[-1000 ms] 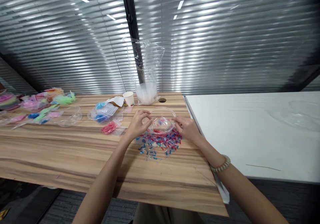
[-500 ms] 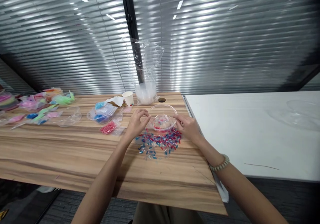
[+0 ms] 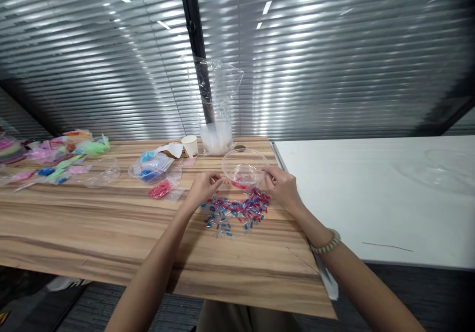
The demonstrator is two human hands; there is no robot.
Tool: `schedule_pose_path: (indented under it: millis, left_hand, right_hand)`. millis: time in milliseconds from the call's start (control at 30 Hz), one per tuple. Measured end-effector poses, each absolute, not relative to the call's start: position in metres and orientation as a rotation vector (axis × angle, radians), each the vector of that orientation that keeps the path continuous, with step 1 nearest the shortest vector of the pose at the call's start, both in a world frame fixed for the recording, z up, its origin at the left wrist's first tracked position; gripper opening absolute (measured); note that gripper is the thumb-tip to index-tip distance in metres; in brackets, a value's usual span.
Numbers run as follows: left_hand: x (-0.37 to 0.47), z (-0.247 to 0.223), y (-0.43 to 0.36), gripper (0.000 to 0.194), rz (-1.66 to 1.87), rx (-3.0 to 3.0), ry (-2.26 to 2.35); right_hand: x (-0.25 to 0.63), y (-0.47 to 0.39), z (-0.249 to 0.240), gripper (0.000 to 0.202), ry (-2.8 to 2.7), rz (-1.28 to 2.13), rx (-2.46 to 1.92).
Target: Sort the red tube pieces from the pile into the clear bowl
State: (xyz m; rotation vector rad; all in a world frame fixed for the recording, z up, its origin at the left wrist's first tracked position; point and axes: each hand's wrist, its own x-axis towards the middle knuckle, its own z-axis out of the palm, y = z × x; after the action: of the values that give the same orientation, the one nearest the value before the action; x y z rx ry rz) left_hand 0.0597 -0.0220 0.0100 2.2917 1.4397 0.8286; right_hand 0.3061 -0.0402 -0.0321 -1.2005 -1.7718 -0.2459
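Note:
My right hand (image 3: 282, 187) pinches the right rim of a clear plastic bowl (image 3: 245, 152) between thumb and fingers. A few red and clear pieces show through the bowl's bottom. To the left of the bowl, my left hand (image 3: 203, 189) has its fingers curled in toward the thumb, close to the bowl's side; anything between the fingertips is too small to make out. Just in front of the bowl, a loose pile of short red, blue and clear tube-like pieces (image 3: 237, 207) lies spread on the wooden table (image 3: 148, 233).
Left of my hands lie a bag of red pieces (image 3: 160, 189) and a clear container with blue packets (image 3: 151, 168). A paper cup (image 3: 190, 146) and a tall clear bag (image 3: 217, 136) stand behind. A white table (image 3: 356, 198) adjoins on the right.
The bowl has shifted slightly right and away from me, off the back of the pile. My left hand has dropped a little, its fingers more curled and off the rim.

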Motion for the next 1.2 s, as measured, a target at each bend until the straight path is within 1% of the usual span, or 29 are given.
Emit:
schedule_pose_path:
  millis: [100, 200, 333, 500, 700, 900, 1067, 1200]
  left_hand:
    - [0.063, 0.010, -0.027, 0.018, 0.658, 2.320, 1.393]
    - [0.063, 0.009, -0.029, 0.014, 0.584, 2.325, 1.373]
    - [0.059, 0.002, -0.024, 0.010, 0.534, 2.355, 1.397]
    - [0.056, -0.005, -0.019, 0.010, 0.474, 2.389, 1.425]
    - [0.055, -0.011, -0.018, 0.008, 0.514, 2.423, 1.410]
    - [0.057, -0.014, -0.016, 0.017, 0.467, 2.345, 1.352]
    - [0.059, -0.010, -0.017, 0.018, 0.408, 2.359, 1.286]
    - [0.060, -0.002, -0.020, 0.019, 0.384, 2.385, 1.371]
  right_hand:
    - [0.305, -0.042, -0.030, 0.026, -1.784, -0.232, -1.200]
    - [0.305, -0.043, -0.029, 0.026, -1.787, -0.229, -1.196]
    - [0.305, -0.043, -0.028, 0.025, -1.800, -0.230, -1.181]
    - [0.305, -0.042, -0.029, 0.025, -1.831, -0.224, -1.174]
    - [0.304, -0.044, -0.027, 0.024, -1.856, -0.228, -1.168]
    - [0.303, -0.044, -0.026, 0.025, -1.883, -0.270, -1.154]
    - [0.302, -0.044, -0.025, 0.025, -1.864, -0.322, -1.110]
    - [0.301, -0.044, -0.024, 0.026, -1.881, -0.329, -1.101]
